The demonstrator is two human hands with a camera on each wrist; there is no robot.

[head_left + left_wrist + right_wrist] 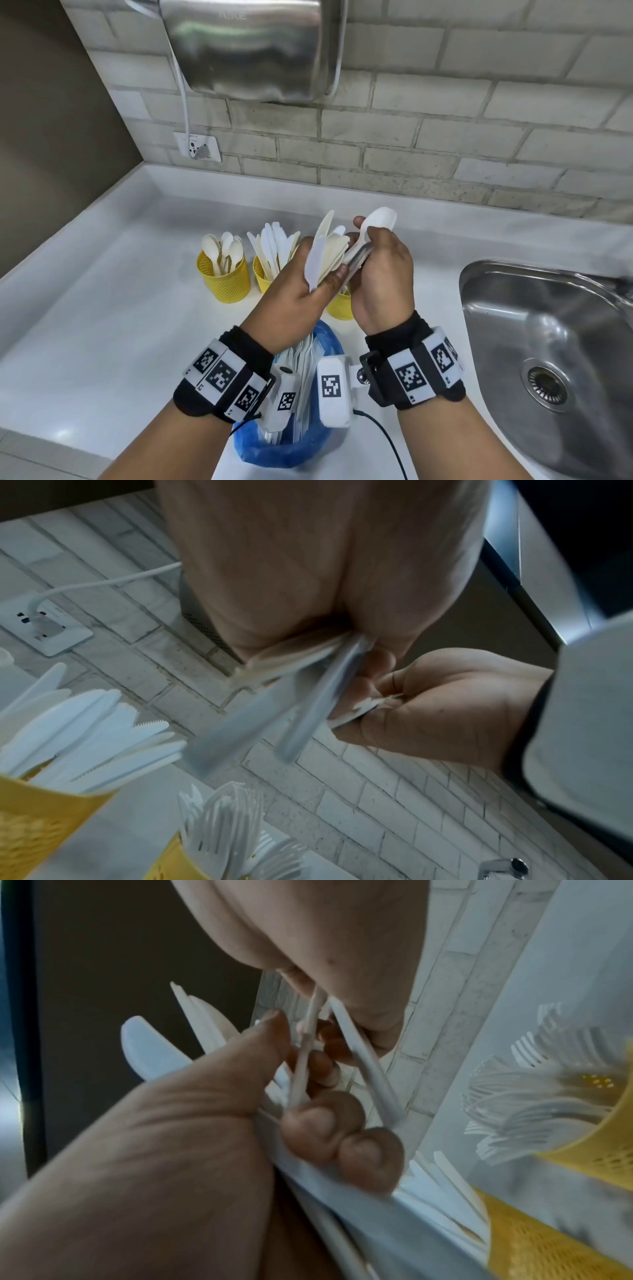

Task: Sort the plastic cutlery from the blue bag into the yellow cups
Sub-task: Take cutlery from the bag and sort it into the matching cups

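Above the counter my left hand (308, 277) grips a fanned bunch of white and cream plastic knives (325, 246). Just right of it, my right hand (376, 260) grips a few white spoons (380, 217) by their handles, bowls up. The two hands touch. Behind them stand three yellow mesh cups: one with spoons (227, 277), one with knives (262, 274), and one (340, 305) mostly hidden under my hands. The left wrist view shows forks in that third cup (192, 859). The blue bag (291, 445), with more cutlery inside, lies on the counter under my wrists.
A steel sink (548, 342) is sunk into the white counter on the right. A metal hand dryer (253, 48) hangs on the brick wall, its cable running to a socket (198, 147). A brown wall closes the left side.
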